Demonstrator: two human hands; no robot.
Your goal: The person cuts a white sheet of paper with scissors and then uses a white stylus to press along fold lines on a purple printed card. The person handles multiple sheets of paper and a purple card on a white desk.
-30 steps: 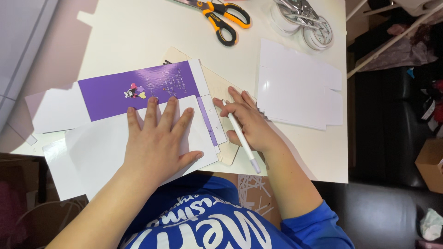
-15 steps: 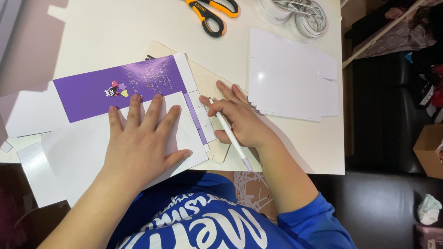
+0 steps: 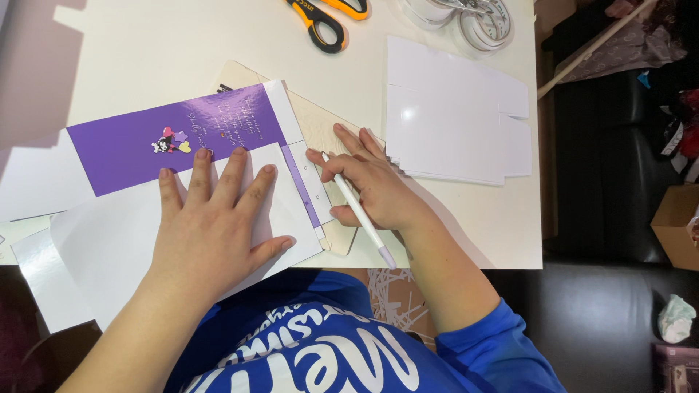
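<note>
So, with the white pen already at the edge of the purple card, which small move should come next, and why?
Probably draw the white pen down along the purple card edge. Its tip sits there in the right hand, while the left hand lies flat on the white sheet, pinning it.

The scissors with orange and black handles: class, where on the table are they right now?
In the head view, the scissors lie at the table's far edge, top centre, beyond the purple card, left of the clear tape rolls and away from both hands.
</note>
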